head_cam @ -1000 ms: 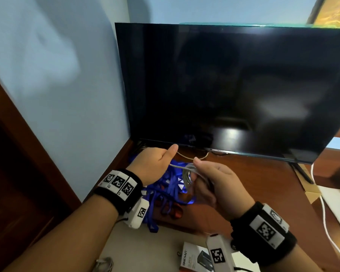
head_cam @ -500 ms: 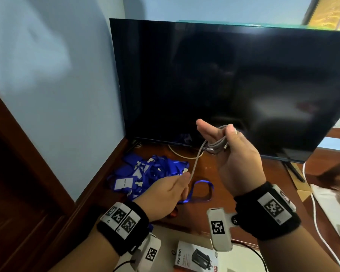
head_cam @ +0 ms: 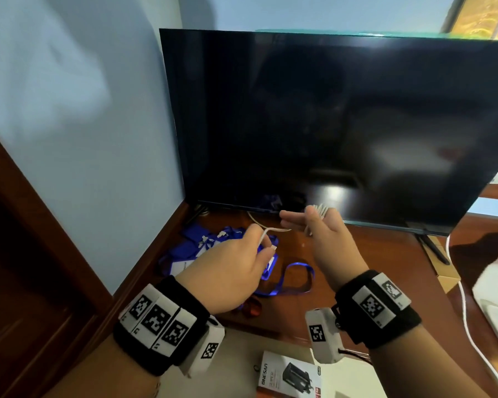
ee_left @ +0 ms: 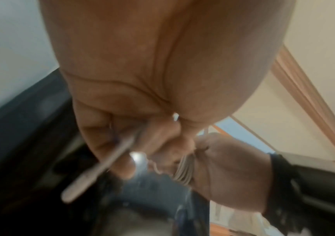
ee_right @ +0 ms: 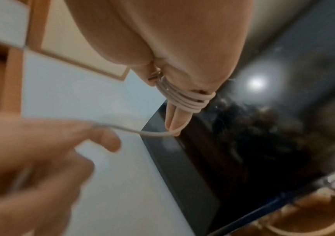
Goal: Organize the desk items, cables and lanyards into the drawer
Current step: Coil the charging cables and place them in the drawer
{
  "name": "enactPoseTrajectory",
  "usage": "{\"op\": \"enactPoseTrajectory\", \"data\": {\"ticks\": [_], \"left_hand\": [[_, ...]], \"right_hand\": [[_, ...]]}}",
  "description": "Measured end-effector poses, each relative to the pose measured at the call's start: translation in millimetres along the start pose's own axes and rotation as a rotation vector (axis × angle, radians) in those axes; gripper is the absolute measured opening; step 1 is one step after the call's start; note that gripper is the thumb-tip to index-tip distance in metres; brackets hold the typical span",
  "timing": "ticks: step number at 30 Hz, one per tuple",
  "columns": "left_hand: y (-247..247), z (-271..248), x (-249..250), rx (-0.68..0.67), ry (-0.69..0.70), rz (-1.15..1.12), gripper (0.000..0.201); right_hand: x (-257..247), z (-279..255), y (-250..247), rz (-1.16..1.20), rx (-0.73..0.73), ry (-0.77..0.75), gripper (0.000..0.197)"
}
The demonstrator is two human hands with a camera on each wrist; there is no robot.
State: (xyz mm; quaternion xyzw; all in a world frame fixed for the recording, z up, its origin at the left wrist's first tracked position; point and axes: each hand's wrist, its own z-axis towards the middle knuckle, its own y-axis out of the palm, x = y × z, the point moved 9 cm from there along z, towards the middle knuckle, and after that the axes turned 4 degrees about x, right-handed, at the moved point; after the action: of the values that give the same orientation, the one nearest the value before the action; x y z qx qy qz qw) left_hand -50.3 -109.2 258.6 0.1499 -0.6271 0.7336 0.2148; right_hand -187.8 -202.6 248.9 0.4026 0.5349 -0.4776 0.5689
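White cable point(ee_right: 184, 99) was coiled around the straight fingers point(ee_right: 175, 118) of the right hand point(head_cam: 328, 239), its loose end pinched by the left hand point(head_cam: 230, 271) above blue lanyards point(head_cam: 202, 242) near the desk's point(head_cam: 371, 254) back left corner.

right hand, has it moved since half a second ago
Yes. The right hand has dropped: its fingertips were up against the dark screen, now they sit at its bottom edge, the white cable wound round them.

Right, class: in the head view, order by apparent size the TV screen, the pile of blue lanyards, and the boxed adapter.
1. TV screen, by far.
2. Pile of blue lanyards, partly hidden by the left hand.
3. Boxed adapter, cut off by the frame edge, so 2 versus 3 is unsure.
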Motion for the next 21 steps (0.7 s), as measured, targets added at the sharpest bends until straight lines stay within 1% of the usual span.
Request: {"op": "enactPoseTrajectory", "data": {"ticks": [2, 5, 8, 11, 13, 16, 20, 21], "left_hand": [[4, 2, -10, 0.027, -0.043, -0.019, 0.021], [10, 4, -26, 0.062, -0.121, -0.022, 0.029], [20, 6, -47, 0.036, -0.251, -0.024, 0.034], [41, 10, -64, -0.074, -0.328, 0.025, 0.035], [55, 14, -65, -0.131, -0.319, 0.040, 0.037], [72, 11, -50, -0.231, -0.248, 0.019, 0.039], [81, -5, -14, -0.303, -0.106, 0.051, 0.038], [80, -9, -4, -0.308, -0.065, 0.065, 0.038]], "right_hand": [[-3, -2, -2, 0.262, 0.028, 0.078, 0.025], [-8, -7, -6, 0.497, 0.038, 0.158, 0.023], [-13, -14, -7, 0.576, 0.051, 0.186, 0.031], [-26, -19, -1, 0.597, -0.017, 0.136, 0.039], [-35, -24, 5, 0.611, -0.071, 0.131, 0.037], [-47, -31, 8, 0.674, -0.130, 0.146, 0.031], [-47, -27, 1, 0.774, -0.126, 0.129, 0.030], [-43, -24, -3, 0.756, -0.106, 0.112, 0.030]]}}
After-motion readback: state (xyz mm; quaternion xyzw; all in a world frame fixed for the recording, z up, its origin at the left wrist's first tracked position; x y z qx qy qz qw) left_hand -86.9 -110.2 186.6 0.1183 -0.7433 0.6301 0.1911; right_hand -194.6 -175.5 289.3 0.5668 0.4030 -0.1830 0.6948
